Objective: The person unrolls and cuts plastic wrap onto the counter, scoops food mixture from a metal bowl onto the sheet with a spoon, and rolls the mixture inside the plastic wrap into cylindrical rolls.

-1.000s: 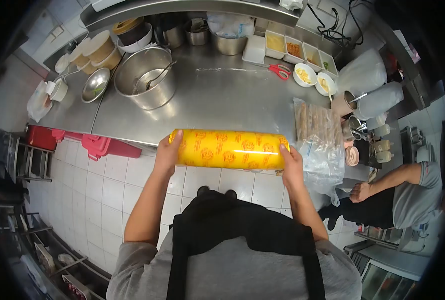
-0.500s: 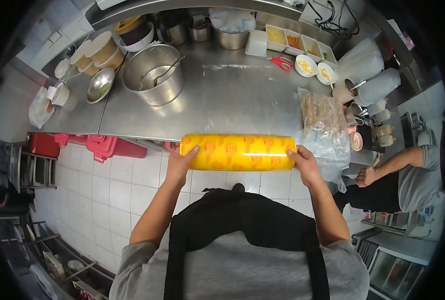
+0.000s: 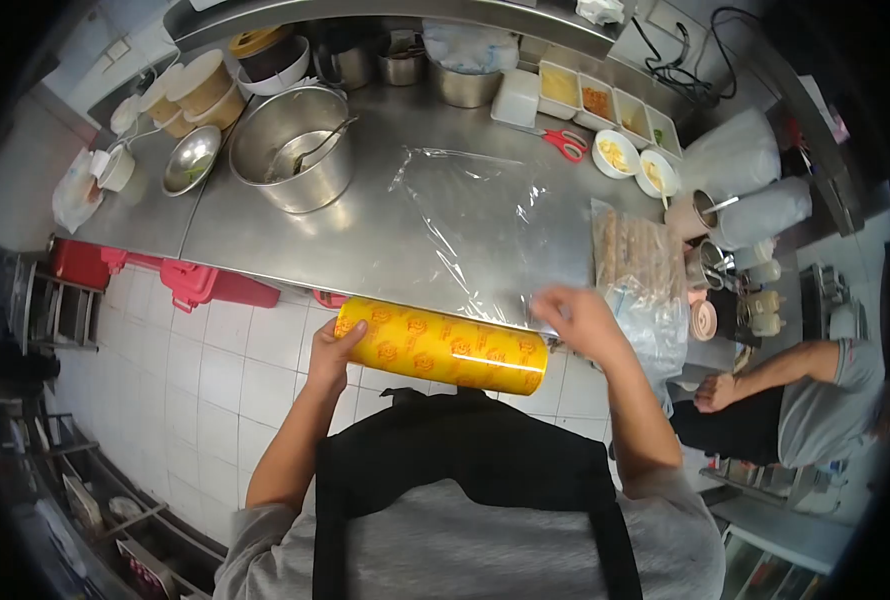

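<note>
A yellow roll of plastic wrap (image 3: 443,345) with red print is held off the counter's front edge, tilted down to the right. My left hand (image 3: 333,352) grips its left end, thumb on top. Clear plastic film (image 3: 475,215) lies wrinkled over the steel counter (image 3: 385,240) from the middle back toward the roll. My right hand (image 3: 583,318) is off the roll, above the front edge at the film's right side. Its fingers look curled but are blurred, and whether they hold film does not show.
A steel pot (image 3: 290,150) with a ladle stands left. At back right are red scissors (image 3: 567,146), two white bowls (image 3: 615,154) and ingredient trays (image 3: 597,100). A bagged stack of brown food (image 3: 640,255) lies right. Another person's arm (image 3: 775,370) is beyond it.
My right hand has let go of the roll's right end and risen to the counter edge. The roll's right end has dropped toward me. More film now shows spread over the counter.
</note>
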Motion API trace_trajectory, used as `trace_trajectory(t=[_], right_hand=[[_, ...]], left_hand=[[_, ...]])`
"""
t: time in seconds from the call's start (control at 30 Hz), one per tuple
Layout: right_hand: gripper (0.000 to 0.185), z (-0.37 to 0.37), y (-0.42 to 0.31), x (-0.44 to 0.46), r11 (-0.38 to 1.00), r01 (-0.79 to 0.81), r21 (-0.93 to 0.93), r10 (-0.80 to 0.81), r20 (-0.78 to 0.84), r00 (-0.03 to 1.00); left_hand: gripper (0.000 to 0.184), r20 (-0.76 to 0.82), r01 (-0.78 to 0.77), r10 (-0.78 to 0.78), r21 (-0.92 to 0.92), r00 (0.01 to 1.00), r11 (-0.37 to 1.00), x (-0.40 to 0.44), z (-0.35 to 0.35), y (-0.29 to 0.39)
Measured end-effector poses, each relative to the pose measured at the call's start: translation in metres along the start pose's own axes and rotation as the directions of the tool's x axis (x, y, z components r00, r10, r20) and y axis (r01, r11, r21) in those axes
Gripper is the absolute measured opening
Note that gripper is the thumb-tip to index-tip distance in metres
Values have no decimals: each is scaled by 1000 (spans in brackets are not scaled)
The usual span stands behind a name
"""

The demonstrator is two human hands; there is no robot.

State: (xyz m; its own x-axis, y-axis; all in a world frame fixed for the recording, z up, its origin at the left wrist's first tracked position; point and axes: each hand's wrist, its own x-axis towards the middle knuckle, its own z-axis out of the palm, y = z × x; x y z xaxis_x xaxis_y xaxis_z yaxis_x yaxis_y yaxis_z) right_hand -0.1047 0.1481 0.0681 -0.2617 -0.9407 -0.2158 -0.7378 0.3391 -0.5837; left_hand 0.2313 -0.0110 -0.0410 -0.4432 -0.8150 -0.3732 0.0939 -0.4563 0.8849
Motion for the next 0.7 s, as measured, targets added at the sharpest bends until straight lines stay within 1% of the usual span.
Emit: trace_trajectory(t=[0.03, 0.07, 0.1, 0.13, 0.2, 0.23, 0.33, 0.37, 0.4, 0.43, 0.53, 0.63, 0.7], right_hand=[[38, 0, -2, 34, 977, 212, 36, -208, -94, 974], [42, 5, 2, 71, 907, 417, 57, -399, -197, 895], [48, 11, 14, 107, 888, 430, -161, -454, -169, 875], [55, 16, 24, 142, 826, 425, -371, -501, -138, 854], [59, 7, 59, 189, 819, 281, -501, -360, -68, 930], [61, 2, 65, 203, 801, 207, -562, -277, -41, 960], [66, -3, 57, 233, 809, 120, -575, -215, -101, 971], [67, 7, 45, 238, 761, 291, -580, -374, -26, 927], [67, 24, 27, 239, 685, 451, -572, -521, 48, 852], [67, 38, 12, 243, 584, 594, -554, -651, 117, 750], [69, 58, -7, 284, 619, 613, -491, -610, 192, 769], [70, 49, -13, 304, 674, 525, -520, -550, 121, 826], [62, 44, 2, 311, 824, 484, -293, -515, -33, 857]], left_hand=[[30, -12, 0, 0, -5, 1000, 1000, -1, 2, 2], [30, -35, 5, -5, -1, 999, 1000, -2, 4, 2], [29, -57, 9, -9, 4, 998, 1000, -3, 6, 2], [29, -76, 12, -11, 11, 997, 1000, -2, 7, 4], [28, -85, 37, -34, 24, 996, 999, 0, 7, 5], [28, -89, 54, -51, 35, 995, 998, -1, 5, 5], [27, -102, 95, -92, 18, 990, 995, -1, 2, 4], [27, -107, 101, -99, 13, 989, 995, 1, 3, 5], [27, -116, 102, -100, 17, 988, 995, 1, 2, 5], [27, -123, 104, -101, 21, 987, 994, 1, 0, 3], [27, -145, 93, -87, 37, 986, 995, -1, 1, 1], [27, -161, 102, -88, 77, 983, 992, -2, 6, 6], [28, -179, 124, -99, 135, 979, 983, 2, 4, 6]])
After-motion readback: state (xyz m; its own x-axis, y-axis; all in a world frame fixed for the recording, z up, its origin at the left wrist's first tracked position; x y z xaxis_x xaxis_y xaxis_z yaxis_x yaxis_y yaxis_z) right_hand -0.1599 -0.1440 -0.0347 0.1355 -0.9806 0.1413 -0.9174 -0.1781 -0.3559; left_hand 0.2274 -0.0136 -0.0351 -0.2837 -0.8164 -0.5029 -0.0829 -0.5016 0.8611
